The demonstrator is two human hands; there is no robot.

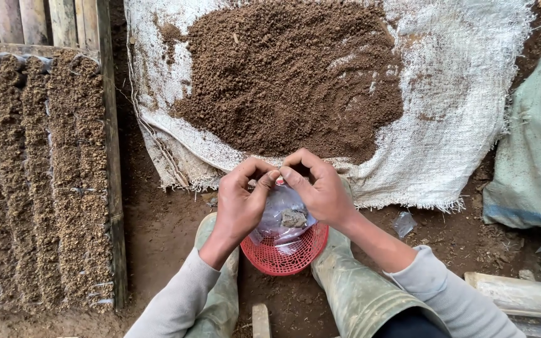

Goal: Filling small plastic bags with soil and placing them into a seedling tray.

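Observation:
My left hand (pixel 240 199) and my right hand (pixel 318 185) meet at the fingertips and pinch the top edge of a small clear plastic bag (pixel 281 211). The bag hangs between them with a little dark soil at its bottom. Right under it sits a red mesh basket (pixel 286 253) holding more clear bags, between my two green rubber boots (pixel 345 281). Just beyond my hands lies a heap of brown soil (pixel 289 75) on a white woven sack (pixel 446 125).
Rows of soil-filled bags (pixel 39 175) stand packed at the left behind a wooden plank (pixel 113 163). A pale green sack (pixel 533 150) lies at the right. A stray clear bag (pixel 403 223) and bamboo pieces (pixel 521 294) lie on the dirt floor.

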